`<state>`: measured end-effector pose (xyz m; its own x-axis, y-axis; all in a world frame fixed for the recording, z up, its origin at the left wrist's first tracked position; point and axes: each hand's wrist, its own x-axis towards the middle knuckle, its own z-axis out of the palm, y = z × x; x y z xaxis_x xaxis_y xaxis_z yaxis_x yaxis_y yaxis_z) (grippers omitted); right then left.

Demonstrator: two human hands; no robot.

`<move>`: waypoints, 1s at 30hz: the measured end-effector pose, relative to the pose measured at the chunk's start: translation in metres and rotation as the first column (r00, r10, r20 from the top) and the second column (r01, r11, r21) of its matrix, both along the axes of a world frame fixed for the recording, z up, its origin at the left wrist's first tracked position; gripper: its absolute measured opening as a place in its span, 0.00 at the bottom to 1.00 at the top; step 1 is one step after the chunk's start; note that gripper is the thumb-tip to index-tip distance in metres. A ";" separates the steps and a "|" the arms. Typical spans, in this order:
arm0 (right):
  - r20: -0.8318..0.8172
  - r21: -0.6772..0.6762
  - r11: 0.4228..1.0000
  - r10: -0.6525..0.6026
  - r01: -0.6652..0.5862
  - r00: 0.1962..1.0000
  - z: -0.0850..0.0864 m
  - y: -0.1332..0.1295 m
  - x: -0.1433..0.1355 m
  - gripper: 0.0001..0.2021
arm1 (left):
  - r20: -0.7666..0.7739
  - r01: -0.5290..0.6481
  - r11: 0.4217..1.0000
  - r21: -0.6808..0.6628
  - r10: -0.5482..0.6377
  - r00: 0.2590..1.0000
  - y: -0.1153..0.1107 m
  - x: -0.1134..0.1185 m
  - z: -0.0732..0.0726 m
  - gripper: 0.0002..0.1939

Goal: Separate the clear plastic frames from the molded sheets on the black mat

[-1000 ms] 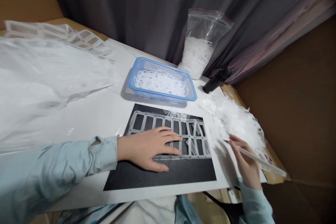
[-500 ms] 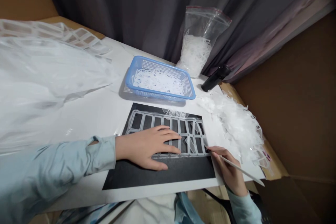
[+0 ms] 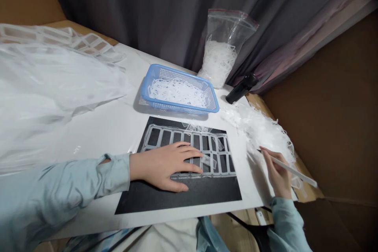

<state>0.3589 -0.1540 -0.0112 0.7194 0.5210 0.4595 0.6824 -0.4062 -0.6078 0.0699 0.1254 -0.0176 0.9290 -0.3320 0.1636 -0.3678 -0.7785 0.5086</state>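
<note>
My left hand (image 3: 165, 165) lies flat, fingers spread, across a translucent plastic sheet (image 3: 161, 138) with rows of rectangular windows. Beneath the sheet is a black mat (image 3: 206, 193). Loose clear strips (image 3: 209, 161) rest on the sheet just right of my left fingertips, and small clear frames (image 3: 196, 127) lie at its far edge. To the right, off the mat, my right hand (image 3: 277, 177) is closed around a slim white-handled tool (image 3: 299, 175) with a dark pointed tip. That tip is beside a heap of white plastic scraps (image 3: 262, 130).
Behind the mat stands a blue basket (image 3: 180, 107) holding many small white frames. A zip bag (image 3: 218, 61) of similar pieces and a black cylinder (image 3: 241, 88) are farther back. Stacked plastic sheets (image 3: 59, 75) cover the table's left side, and a grey curtain (image 3: 153, 15) hangs behind.
My right hand has moved right with the tool, from the sheet's right edge to the scrap heap. Fewer loose strips lie on the sheet's right end. My left hand stays put.
</note>
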 end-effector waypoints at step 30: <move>-0.206 -0.189 0.871 0.416 -0.453 0.886 -0.009 0.038 -0.025 0.09 | 0.033 0.004 1.000 -0.026 -0.003 0.999 0.001 0.000 0.000 0.27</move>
